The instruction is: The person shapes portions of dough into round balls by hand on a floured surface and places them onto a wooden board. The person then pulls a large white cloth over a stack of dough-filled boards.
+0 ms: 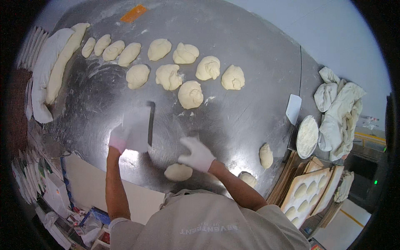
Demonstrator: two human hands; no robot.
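Observation:
My right hand [196, 155], in a white glove and slightly blurred, has its thumb and fingers apart with nothing seen between them. It hovers above the metal table, just beyond a smooth dough piece [178, 172] near the front edge. My left hand [118, 139], also gloved, is smeared by motion, and its fingers are hard to make out. It is at the left side of a flat, pale, rectangular object [138, 127] with a dark strip along its right side. Whether the hand grips that object is unclear. Farther back, several rounded dough pieces [190, 94] lie in loose rows.
A long dough strip [66, 62] lies at the left, partly under white cloth [49, 66]. Right of me are two dough pieces, one [266, 156] farther out, a white scraper [293, 109], a flour bowl [307, 136], crumpled cloth [339, 112] and a dough-filled tray [287, 200].

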